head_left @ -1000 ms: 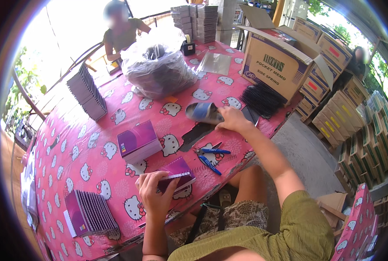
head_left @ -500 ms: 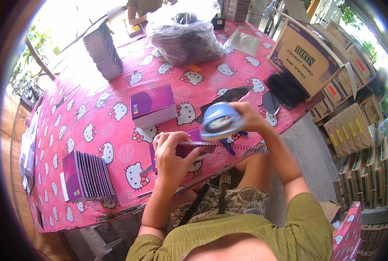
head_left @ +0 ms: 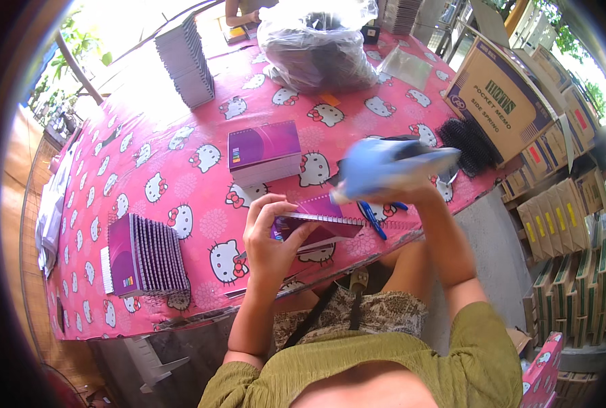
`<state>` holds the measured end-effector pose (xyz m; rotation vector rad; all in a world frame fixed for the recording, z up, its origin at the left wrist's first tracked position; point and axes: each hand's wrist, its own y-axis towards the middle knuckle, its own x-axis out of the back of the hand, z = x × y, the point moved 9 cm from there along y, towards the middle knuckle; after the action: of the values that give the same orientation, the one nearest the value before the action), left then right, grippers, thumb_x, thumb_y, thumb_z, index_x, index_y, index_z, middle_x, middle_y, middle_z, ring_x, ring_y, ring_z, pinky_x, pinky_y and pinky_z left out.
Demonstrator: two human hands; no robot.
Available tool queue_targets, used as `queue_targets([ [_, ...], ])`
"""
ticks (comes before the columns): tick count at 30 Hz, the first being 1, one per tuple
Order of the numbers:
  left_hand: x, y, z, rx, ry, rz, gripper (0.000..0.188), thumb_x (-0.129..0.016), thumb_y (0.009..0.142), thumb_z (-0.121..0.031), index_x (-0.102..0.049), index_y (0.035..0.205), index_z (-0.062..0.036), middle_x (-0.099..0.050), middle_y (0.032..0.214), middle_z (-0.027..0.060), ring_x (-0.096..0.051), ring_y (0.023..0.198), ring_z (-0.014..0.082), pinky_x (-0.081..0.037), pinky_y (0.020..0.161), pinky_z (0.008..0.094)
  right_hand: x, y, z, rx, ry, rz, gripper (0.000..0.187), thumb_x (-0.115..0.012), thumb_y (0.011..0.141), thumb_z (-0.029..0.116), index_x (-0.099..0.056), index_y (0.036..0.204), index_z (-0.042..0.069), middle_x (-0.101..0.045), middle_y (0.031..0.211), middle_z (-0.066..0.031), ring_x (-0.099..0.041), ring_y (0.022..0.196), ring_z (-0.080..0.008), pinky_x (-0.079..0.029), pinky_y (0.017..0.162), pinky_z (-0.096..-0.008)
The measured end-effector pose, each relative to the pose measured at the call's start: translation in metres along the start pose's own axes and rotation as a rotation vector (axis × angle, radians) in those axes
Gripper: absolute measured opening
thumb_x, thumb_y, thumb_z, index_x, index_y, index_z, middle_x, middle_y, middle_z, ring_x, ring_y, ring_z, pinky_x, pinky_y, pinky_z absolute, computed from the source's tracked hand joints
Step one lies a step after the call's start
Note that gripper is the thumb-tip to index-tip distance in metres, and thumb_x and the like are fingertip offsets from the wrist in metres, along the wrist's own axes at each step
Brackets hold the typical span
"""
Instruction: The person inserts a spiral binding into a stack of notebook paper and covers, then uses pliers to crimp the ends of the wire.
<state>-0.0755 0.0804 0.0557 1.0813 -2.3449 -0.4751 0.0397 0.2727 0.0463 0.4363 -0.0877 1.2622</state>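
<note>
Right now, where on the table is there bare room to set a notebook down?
The widest free patch of pink tablecloth lies between the bound notebooks, the tall stack and the purple pad stack. It is crowded to the right: black coils, a blue-handled tool and the blurred blue thing in the right hand.

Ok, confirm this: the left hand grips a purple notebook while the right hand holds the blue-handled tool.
Not quite: in the head view, the right hand holds a blurred blue item, while the blue-handled tool lies on the table. The left hand does grip a purple notebook.
</note>
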Motion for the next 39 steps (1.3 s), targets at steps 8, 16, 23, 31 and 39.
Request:
queue_targets([
  [8, -0.001, -0.005, 0.025, 0.187, -0.492, -0.049, 0.035, -0.076, 0.072, 0.008, -0.056, 0.099, -0.0004, -0.060, 0.095, 0.0042, -0.060, 0.085, 0.0105, -0.053, 0.075, 0.0245, -0.012, 0.011, -0.007, -0.141, 0.150, 0.015, 0.024, -0.076, 0.067, 0.006, -0.068, 0.090, 0.005, -0.067, 0.087, -0.0067, -0.062, 0.081, -0.0177, -0.048, 0.080, -0.0319],
  [16, 0.011, -0.019, 0.052, 0.360, -0.662, -0.054, 0.034, -0.062, 0.079, 0.016, -0.062, 0.111, 0.0052, -0.067, 0.102, 0.0127, -0.064, 0.091, 0.0161, -0.056, 0.078, 0.0272, -0.035, 0.029, 0.010, -0.138, -0.187, 0.108, 0.030, -0.071, 0.069, 0.000, -0.064, 0.098, -0.002, -0.069, 0.086, -0.0075, -0.062, 0.079, -0.0137, -0.051, 0.073, -0.0319],
  [23, 0.016, -0.020, 0.059, 0.370, -0.735, 0.009, 0.027, -0.065, 0.079, 0.014, -0.064, 0.104, 0.0051, -0.067, 0.096, 0.0107, -0.064, 0.087, 0.0131, -0.056, 0.076, 0.0260, 0.051, 0.006, -0.003, -0.184, -0.608, -0.438, 0.041, -0.074, 0.065, 0.004, -0.063, 0.104, 0.002, -0.068, 0.088, -0.0170, -0.066, 0.082, -0.0248, -0.052, 0.075, -0.0356],
  [31, 0.030, -0.002, 0.001, -0.012, -0.639, -0.040, 0.024, -0.070, 0.074, 0.014, -0.062, 0.092, 0.0006, -0.065, 0.099, 0.0150, -0.063, 0.087, 0.0144, -0.055, 0.073, 0.0250, 0.053, -0.059, -0.014, -0.100, -1.144, -0.592, 0.069, -0.078, 0.068, 0.040, -0.052, 0.118, -0.001, -0.052, 0.120, -0.0214, -0.047, 0.116, -0.0388, -0.039, 0.097, -0.0462],
  [39, -0.005, -0.040, -0.015, -0.241, -0.030, 0.027, 0.016, -0.072, 0.069, 0.008, -0.066, 0.081, 0.0002, -0.069, 0.087, 0.0130, -0.067, 0.086, 0.0268, -0.052, 0.079, 0.0355, -0.029, -0.096, -0.013, -0.331, -0.902, -0.385, 0.047, -0.069, 0.078, 0.026, -0.054, 0.113, -0.001, -0.054, 0.111, -0.0198, -0.052, 0.105, -0.0367, -0.042, 0.092, -0.0442],
])
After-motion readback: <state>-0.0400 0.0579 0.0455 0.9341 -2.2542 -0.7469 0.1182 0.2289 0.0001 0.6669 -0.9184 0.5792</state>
